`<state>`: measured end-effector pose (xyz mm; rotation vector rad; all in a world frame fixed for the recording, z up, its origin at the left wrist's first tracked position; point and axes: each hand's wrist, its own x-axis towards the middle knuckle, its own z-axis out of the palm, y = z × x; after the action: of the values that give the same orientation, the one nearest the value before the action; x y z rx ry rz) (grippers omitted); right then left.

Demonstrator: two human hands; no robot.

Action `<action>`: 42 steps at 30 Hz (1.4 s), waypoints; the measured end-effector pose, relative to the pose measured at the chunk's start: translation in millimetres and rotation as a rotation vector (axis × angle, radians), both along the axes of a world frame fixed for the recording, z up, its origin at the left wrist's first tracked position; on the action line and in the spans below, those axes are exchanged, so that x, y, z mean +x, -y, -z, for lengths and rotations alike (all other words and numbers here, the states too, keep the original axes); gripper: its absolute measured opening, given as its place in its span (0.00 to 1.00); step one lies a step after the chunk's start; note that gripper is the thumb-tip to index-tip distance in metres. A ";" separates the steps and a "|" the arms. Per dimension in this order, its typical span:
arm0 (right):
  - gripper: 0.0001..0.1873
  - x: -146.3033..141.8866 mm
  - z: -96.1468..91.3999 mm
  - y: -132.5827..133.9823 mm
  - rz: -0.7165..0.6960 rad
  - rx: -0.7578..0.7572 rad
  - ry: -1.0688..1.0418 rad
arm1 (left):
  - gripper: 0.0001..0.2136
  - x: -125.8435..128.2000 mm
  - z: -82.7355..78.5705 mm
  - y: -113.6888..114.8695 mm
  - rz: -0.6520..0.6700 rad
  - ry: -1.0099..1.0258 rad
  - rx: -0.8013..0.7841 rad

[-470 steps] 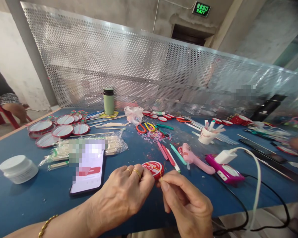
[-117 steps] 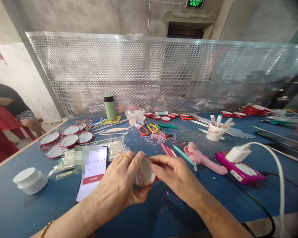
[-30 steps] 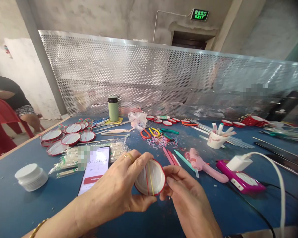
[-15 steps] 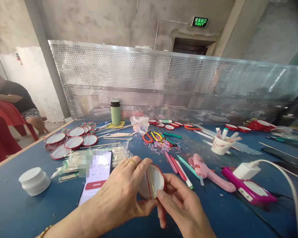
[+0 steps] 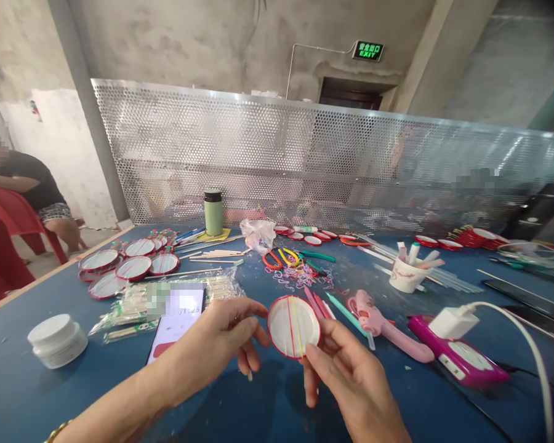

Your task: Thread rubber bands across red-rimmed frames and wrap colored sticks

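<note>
My right hand (image 5: 346, 363) grips a small round white disc with a red rim (image 5: 284, 329) by its lower right edge, thumb on the face and fingers behind. A red band and a yellow band run across the disc's face, roughly side by side. Left of the disc is my left hand (image 5: 231, 332), fingers spread and curved; its index fingertip is close to the rim, and whether it touches I cannot tell. Beneath the left forearm lies a lit phone (image 5: 180, 320), partly covered.
Similar red-rimmed discs (image 5: 133, 267) are piled at left, near packets of sticks (image 5: 221, 289) and a white jar (image 5: 58, 341). Rubber bands (image 5: 300, 277), pliers (image 5: 286, 257), a pink glue gun (image 5: 388, 326), a paper cup of pens (image 5: 406, 274) and a purple power strip (image 5: 457, 354) lie beyond and right.
My left hand has let go of the disc and moved left. The disc, held in my right hand, now faces me more fully.
</note>
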<state>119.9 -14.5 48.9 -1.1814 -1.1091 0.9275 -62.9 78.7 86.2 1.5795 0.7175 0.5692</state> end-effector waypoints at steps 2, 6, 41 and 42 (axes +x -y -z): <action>0.19 -0.9 1.6 0.0 -0.020 -0.008 -0.017 | 0.13 2.4 0.7 2.4 0.025 0.014 -0.030; 0.19 -4.8 1.3 1.5 -0.033 -0.012 -0.041 | 0.16 3.6 1.3 6.5 0.101 0.060 -0.090; 0.26 1.3 11.2 6.5 0.060 -0.096 0.260 | 0.10 11.1 22.4 16.2 0.201 0.017 -0.242; 0.25 1.7 11.9 6.0 0.063 -0.087 0.272 | 0.09 11.8 23.7 16.1 0.199 0.014 -0.250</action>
<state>121.6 -20.5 37.0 -1.4372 -1.2494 0.7881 -51.1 62.6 62.4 1.3920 0.5888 0.3297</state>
